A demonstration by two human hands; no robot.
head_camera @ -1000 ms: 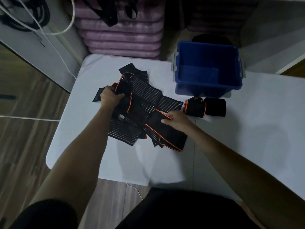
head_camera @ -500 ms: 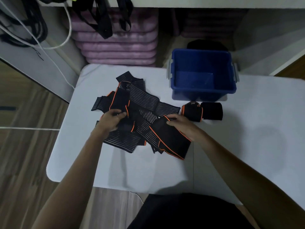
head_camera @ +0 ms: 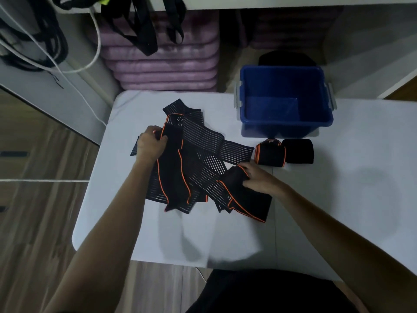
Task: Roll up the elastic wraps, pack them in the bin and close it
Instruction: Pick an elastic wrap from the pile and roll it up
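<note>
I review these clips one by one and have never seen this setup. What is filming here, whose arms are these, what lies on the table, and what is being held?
No machine: a camera on a person's head looks down at their bare arms. On the white table lies a tangle of black elastic wraps with orange edging. The left hand pinches the end of one orange-edged strap; the right hand grips another wrap's end. Two finished black rolls sit beside the open blue plastic bin, which looks empty. No lid is clearly visible.
</note>
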